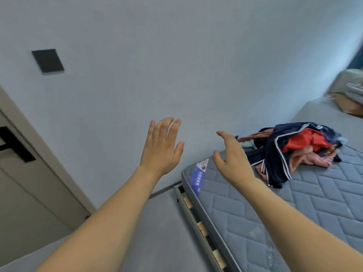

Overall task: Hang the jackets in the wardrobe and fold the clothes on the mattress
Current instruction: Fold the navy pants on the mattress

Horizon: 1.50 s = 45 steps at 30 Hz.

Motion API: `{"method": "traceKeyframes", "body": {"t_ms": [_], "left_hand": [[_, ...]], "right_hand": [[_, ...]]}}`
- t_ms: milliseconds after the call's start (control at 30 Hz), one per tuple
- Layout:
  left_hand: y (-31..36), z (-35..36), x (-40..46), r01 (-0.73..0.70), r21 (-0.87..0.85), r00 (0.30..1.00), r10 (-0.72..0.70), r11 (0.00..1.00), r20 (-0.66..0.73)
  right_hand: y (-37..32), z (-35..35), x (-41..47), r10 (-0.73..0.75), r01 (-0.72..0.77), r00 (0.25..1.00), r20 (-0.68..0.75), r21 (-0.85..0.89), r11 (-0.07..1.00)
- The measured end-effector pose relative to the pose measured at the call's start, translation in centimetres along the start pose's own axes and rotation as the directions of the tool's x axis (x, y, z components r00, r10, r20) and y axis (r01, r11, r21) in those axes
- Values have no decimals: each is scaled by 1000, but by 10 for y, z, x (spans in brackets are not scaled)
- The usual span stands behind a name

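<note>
both hands up in the air holding nothing, left hand point(162, 146) fingers straight, right hand point(233, 157) loosely spread, clothes pile point(300, 152) on the mattress point(294, 213) just past the right one

Left hand point(161, 148) and right hand point(233, 160) raised empty, clothes pile point(298, 152) on mattress point(294, 209)

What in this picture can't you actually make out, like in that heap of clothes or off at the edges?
- Pile of clothes, head view: tangled, so the number and kinds of garments underneath stay hidden.
- Label on the mattress edge: print too small and blurred to read.
- Things at the right edge: blurred and cut off.
- Door: cut off by the left edge.
- Wardrobe: not in view.
- Left hand and right hand: held up, holding nothing.
</note>
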<state>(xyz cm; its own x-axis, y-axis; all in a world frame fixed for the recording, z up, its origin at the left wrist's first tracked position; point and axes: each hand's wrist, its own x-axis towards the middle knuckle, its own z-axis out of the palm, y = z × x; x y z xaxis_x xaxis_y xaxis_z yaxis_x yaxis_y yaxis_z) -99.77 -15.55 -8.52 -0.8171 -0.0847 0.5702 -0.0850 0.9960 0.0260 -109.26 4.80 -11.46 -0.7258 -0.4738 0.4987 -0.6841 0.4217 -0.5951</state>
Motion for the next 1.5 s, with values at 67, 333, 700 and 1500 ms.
{"method": "traceKeyframes", "body": {"t_ms": [67,333,700,1500], "left_hand": [[23,41,39,-73,-57,997,75,996,33],[76,201,150,-187,-135,932,219,973,290],[155,395,318,-322,-371,745,475,871,468],[370,993,292,211,-324,296,255,922,920]], "right_hand": [[47,-16,9,96,-98,994,-47,-38,994],[209,-58,24,432,-447,878,-205,-32,894],[394,-63,87,734,-778,607,-305,-41,626],[885,196,-30,752,-876,433,-497,-430,219]]}}
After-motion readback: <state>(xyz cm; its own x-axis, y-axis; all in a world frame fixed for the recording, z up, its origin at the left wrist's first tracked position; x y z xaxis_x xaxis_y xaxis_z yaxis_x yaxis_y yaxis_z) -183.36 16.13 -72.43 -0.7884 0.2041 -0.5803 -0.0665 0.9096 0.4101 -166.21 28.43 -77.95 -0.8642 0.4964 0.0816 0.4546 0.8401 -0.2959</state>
